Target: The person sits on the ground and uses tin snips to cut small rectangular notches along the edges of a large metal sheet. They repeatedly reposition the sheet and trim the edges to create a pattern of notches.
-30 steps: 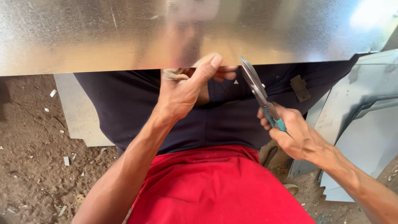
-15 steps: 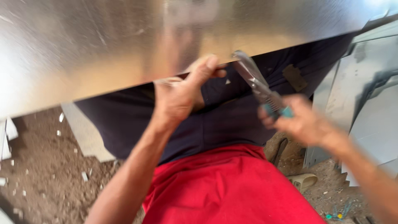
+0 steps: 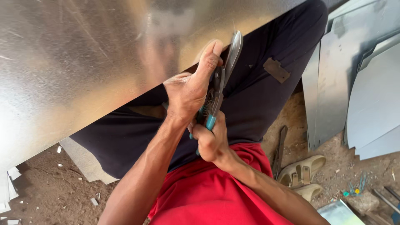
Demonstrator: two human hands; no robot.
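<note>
The right hand [image 3: 210, 139] was clenched around the teal grips of the tin snips [image 3: 221, 89], hiding most of the handles. Just beyond it, the left hand [image 3: 189, 89] pinched the near edge of the metal sheet [image 3: 83, 62], thumb along the snips' blades; its fingers were tucked under the sheet, out of sight. The blade tips met that edge. The sheet ran off the frame above and to the left.

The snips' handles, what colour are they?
Teal, seen in the head view on the snips gripped by the right hand.
</note>
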